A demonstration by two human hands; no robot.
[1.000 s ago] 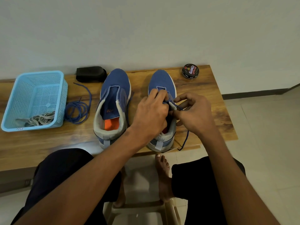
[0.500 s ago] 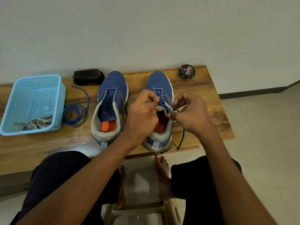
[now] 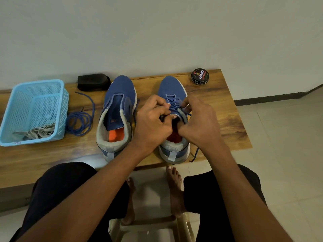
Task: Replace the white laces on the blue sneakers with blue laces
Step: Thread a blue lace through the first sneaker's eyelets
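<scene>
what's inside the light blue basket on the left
A loose tangle of white laces lies in the near corner of the blue basket. The rest of its floor shows bare; nothing else is visible inside.

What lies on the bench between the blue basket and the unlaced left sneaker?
In the head view, a loose coil of blue lace lies on the wood between the blue basket and the unlaced sneaker.

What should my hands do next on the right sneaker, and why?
Probably pull the blue lace snug through the top eyelets, then even out its ends. Both the left hand and the right hand pinch it at the collar of the right sneaker, whose lower rows already look crossed, and one loose end dangles off the bench edge.
</scene>
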